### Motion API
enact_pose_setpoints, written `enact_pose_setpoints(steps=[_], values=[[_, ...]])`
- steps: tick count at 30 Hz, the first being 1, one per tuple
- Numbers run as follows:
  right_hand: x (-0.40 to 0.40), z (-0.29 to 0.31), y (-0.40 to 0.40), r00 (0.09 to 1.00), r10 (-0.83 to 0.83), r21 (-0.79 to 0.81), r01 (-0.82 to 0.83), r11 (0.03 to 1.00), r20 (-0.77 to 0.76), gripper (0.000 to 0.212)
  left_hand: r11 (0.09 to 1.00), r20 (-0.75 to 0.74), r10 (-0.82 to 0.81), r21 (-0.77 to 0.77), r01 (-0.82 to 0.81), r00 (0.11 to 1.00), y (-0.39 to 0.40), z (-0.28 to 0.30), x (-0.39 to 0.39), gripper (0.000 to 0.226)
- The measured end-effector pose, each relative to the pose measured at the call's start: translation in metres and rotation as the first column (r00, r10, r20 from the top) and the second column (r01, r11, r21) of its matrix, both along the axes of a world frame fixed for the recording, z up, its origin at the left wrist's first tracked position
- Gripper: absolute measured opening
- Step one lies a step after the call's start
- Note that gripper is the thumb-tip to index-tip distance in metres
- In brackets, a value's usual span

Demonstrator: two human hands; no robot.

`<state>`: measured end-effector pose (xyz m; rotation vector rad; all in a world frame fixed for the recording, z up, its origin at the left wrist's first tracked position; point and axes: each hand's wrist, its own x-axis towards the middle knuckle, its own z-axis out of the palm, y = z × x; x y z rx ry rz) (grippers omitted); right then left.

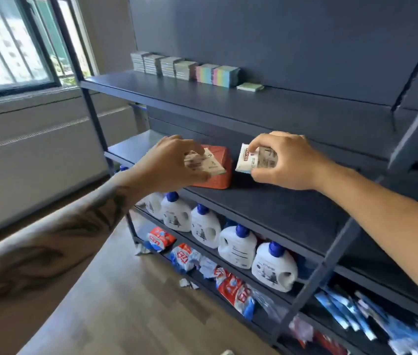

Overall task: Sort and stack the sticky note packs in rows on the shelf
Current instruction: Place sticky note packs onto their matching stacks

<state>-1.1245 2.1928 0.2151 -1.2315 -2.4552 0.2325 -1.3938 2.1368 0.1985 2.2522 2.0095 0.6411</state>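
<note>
We had a sticky note pack (204,162) pinched in our left hand (174,162), thumb under and fingers curled over the top, right in front of an orange-red box (215,166) sitting on the middle shelf (267,201). That box was basically behind our left fingertips, so it crowded that side. Our right hand (282,162) gripped a second white pack (256,158), fingers wrapped over it, tilted a bit and just off the shelf board, near the box but apart from it.

Up above our fingers, the top shelf (202,97) held a row of stacked note packs (185,69) against the back panel, with one thin green pad (250,87) lying flat at the end.

Below our hands sat white detergent jugs (237,245) with blue caps, then red and blue pouches (233,285). Dark blue metal rack, wood floor, barred window (10,47) off to the left.
</note>
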Motion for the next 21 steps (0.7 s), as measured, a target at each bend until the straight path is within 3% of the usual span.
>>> enact_pose_setpoints(steps=[5, 10, 16, 21], values=[[-0.094, 0.008, 0.061, 0.981, 0.185, 0.052, -0.188, 0.981, 0.061, 0.064, 0.99, -0.02, 0.138, 0.035, -0.137, 0.99, 0.009, 0.005, -0.08, 0.053], [-0.165, 0.019, 0.135, 0.967, 0.245, 0.094, -0.251, 0.963, 0.075, 0.049, 0.973, -0.053, 0.226, 0.06, -0.223, 0.973, 0.052, 0.027, -0.133, 0.052], [-0.195, 0.041, 0.223, 0.966, 0.222, 0.08, -0.234, 0.969, 0.136, 0.063, 0.974, -0.047, 0.217, 0.07, -0.213, 0.975, 0.14, 0.048, -0.159, 0.056], [-0.179, 0.046, 0.279, 0.985, 0.115, 0.022, -0.119, 0.993, 0.131, 0.048, 0.995, -0.011, 0.093, 0.047, -0.092, 0.996, 0.221, 0.043, -0.156, 0.051]])
